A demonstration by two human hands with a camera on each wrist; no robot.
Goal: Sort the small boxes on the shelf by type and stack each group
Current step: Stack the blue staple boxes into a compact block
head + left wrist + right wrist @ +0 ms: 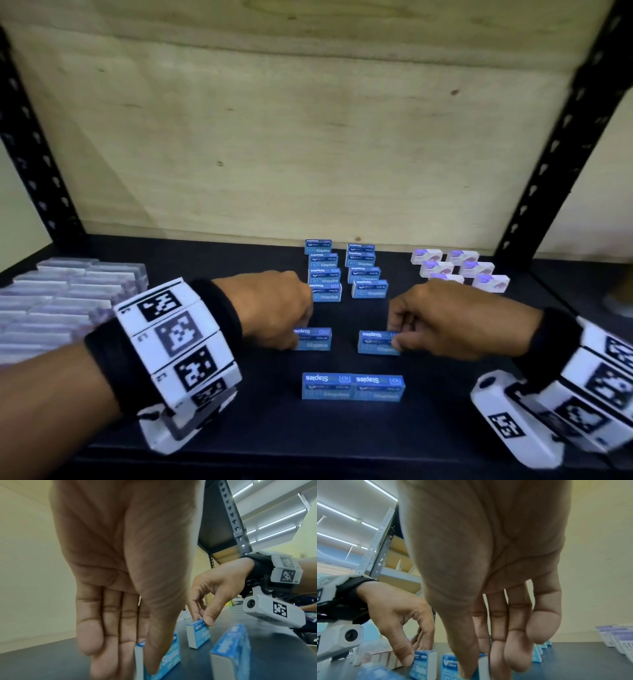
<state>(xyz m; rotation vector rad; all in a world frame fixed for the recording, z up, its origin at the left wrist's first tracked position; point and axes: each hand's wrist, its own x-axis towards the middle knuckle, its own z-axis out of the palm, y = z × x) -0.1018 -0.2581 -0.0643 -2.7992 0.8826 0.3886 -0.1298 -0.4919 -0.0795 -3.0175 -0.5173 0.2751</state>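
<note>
On the dark shelf (171, 425) each hand pinches one blue staples box standing on its long edge, long axis running left to right across the frame, printed face toward the camera with the top lettering upside down. The left hand (270, 308), left of centre in the head view, has thumb and fingers curled down over the left box (317, 339); in the left wrist view the thumb lies on its blue face and the fingers drop behind it. The right hand (442, 322), right of centre, grips the right box (375, 342) by its right end, thumb in front and fingers behind. The two boxes stand apart with a gap of bare shelf between them. Below them, in the lower middle of the frame, a pair of blue boxes (352, 387) stands end to end, touching, in the same orientation. Above the hands, toward the plywood back panel (308, 154), two columns of blue boxes (342, 270) recede one behind the other, all upright with long axes left to right. At the centre right of the frame sits a cluster of white and purple boxes (460, 269) in two rows. At the left edge a block of clear plastic cases (58, 301) lies packed together; what they hold cannot be made out.
</note>
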